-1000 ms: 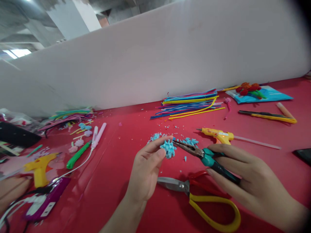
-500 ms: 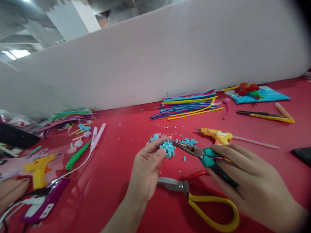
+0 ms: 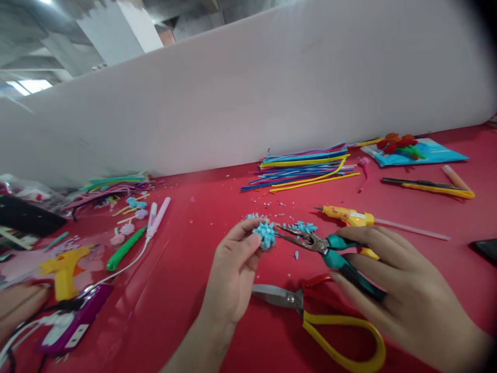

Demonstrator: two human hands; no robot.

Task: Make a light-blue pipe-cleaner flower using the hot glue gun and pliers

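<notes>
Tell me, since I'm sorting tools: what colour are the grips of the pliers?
Teal-green, on the pliers in the right hand, clearest in the head view.

Bare red desk (image 3: 186, 290) lies open left of the left hand (image 3: 233, 274), as far as the green tool (image 3: 125, 249) and white cable (image 3: 128, 261). Scissors (image 3: 310, 316) lie just below both hands, blocking the near side. Glue gun (image 3: 349, 216) sits just beyond the right hand (image 3: 399, 295). Pipe-cleaner stack (image 3: 306, 168) lines the far wall; open strip of desk between it and the glue gun.
</notes>
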